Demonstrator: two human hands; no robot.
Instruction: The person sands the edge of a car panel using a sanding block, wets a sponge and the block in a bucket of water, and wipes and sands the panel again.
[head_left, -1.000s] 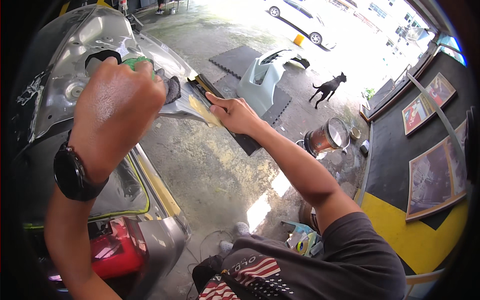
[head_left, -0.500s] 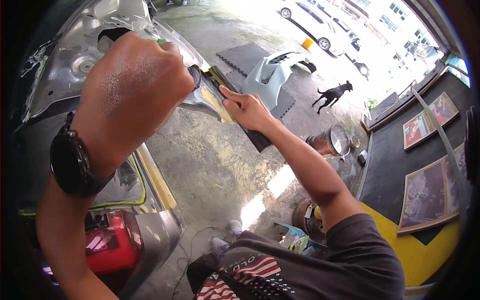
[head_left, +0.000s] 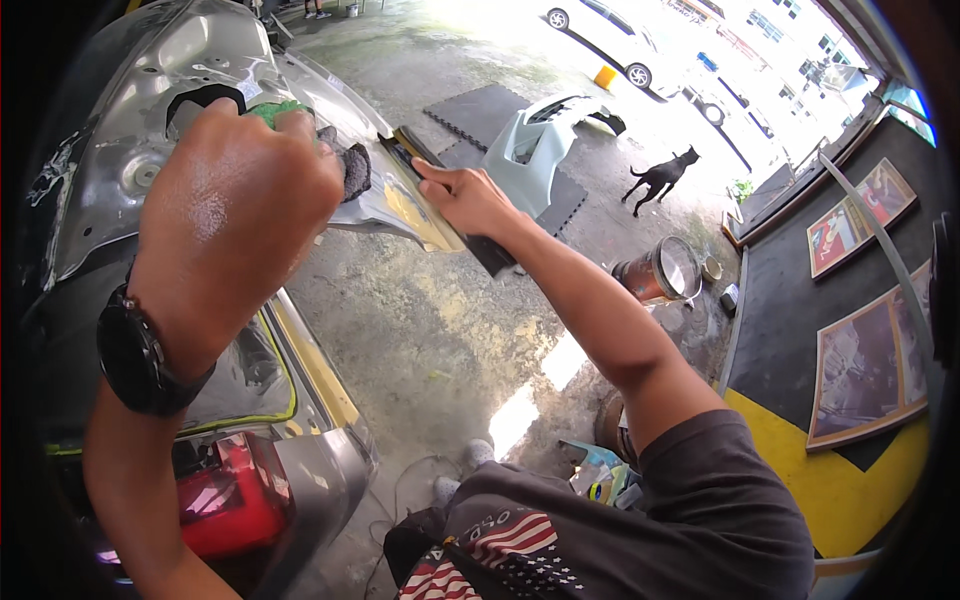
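- Right hand (head_left: 475, 205): closed over the long dark sanding block (head_left: 490, 254), a digit laid along its upper face; my other fingers are hidden from view.
- Left hand (head_left: 240, 190): curled, back upward, over the silver boot lid (head_left: 190, 62). A fuzzy grey cloth (head_left: 356, 172) and a green piece (head_left: 272, 112) show beyond the knuckles; I cannot tell whether my fingers pinch them.
- Workpiece: the lid stands ahead and to my left, beyond the red tail lamp (head_left: 235, 495). A yellow filler patch (head_left: 412, 212) lies near its edge, just beside the block.
- Alignment: the block runs lengthwise along the lid's outer edge. I judge this sound — keep its face flat, since a tilted block could cut a groove.
- Pressure: I should spread it evenly over the full length; loading one end could round off the edge.
- Stroke: long, straight passes, carried beyond both ends of the filler, should suit this narrow border.
- Support: any steadying by my left hand should be light — thin sheet metal may flex.
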